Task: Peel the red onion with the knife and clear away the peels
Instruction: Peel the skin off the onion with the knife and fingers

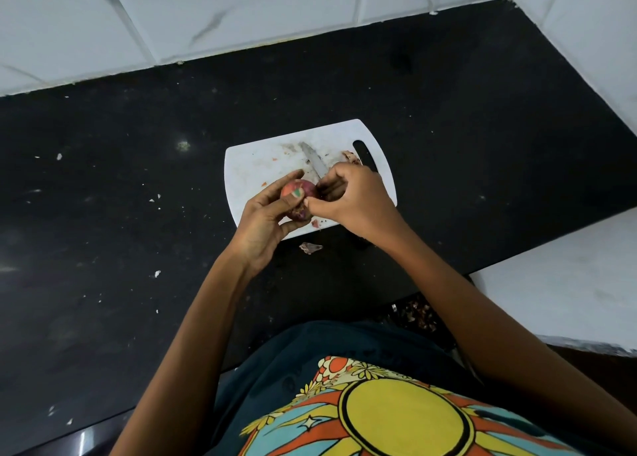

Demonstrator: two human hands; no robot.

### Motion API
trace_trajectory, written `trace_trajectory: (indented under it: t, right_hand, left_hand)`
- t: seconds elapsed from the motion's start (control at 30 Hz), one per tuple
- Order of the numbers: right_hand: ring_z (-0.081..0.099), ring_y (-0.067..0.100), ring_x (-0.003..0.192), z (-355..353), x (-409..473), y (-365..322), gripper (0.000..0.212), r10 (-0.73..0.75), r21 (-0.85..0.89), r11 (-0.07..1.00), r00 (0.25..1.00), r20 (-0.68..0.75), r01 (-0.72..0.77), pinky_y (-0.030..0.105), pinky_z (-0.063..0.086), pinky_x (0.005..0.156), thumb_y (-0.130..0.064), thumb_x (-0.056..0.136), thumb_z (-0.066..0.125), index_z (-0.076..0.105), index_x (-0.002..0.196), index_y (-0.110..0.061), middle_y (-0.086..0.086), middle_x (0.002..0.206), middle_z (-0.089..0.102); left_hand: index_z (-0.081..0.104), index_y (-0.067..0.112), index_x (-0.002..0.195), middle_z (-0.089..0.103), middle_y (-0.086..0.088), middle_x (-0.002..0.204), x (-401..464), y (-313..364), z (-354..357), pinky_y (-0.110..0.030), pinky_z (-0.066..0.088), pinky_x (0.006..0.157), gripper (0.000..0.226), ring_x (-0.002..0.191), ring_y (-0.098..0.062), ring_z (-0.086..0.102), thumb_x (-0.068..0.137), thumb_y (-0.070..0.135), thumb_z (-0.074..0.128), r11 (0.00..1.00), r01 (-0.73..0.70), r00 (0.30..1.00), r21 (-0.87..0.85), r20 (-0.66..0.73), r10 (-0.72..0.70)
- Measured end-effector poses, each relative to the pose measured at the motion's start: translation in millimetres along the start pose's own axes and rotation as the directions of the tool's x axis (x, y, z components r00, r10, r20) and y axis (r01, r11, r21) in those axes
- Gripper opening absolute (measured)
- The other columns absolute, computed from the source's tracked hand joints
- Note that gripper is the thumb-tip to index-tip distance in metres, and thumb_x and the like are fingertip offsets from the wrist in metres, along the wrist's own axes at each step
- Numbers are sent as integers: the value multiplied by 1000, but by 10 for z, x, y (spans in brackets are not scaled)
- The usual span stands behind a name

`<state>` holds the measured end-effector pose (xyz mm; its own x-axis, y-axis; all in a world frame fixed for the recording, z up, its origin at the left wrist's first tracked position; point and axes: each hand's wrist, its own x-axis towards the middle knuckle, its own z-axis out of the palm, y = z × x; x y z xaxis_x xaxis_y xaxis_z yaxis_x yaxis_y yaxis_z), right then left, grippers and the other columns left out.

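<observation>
A small red onion [299, 199] sits in my left hand [265, 219], held just above the near edge of the white cutting board [262, 166]. My right hand [351, 197] grips the knife [315, 161], whose grey blade sticks out past the fingers toward the far side of the board. The thumb and a finger of that hand pinch at the onion's right side. The knife handle is hidden inside the fist. Scraps of peel lie on the board near its handle slot [350, 156] and one peel [310, 248] rests on the counter just in front of the board.
The board lies on a black stone counter [138, 197] flecked with small white bits. White marble-look tiles [241, 14] back the counter, and a white ledge [568, 283] rises at the right. A bin with peel scraps [418, 316] shows below the counter edge.
</observation>
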<state>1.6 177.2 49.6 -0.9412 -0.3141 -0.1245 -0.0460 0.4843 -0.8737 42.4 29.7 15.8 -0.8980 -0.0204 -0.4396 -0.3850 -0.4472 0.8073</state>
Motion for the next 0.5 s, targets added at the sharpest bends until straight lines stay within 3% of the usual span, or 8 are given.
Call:
trace_trajectory:
  t: [0.23,0.37,0.5]
  right_hand:
    - [68,10,60,-16,-1,13,18,-59,-139,989,998,-8,57,18,55,55,-16,74,75,68,84,-2,5,75,71]
    - [62,8,53,54,2,29,10,-208,-343,922,977,-50,179,33,56,56,-16,82,67,65,78,-7,-2,70,64]
    - [60,9,54,52,16,46,10,-262,-332,915,964,-54,230,35,55,55,-13,83,65,66,77,-6,-1,68,63]
  left_hand:
    - [54,8,131,61,-8,121,-3,-26,8,-31,57,78,41,100,-17,63,90,3,53,1000,10,1000,-22,2,-10]
    - [56,7,128,62,-8,118,2,-37,21,-28,57,71,38,93,-16,63,91,1,51,999,19,1000,-46,0,-19]
    - [56,8,128,63,-9,118,10,-38,15,-30,57,74,37,102,-21,62,92,5,52,996,24,1000,-91,-5,-25]
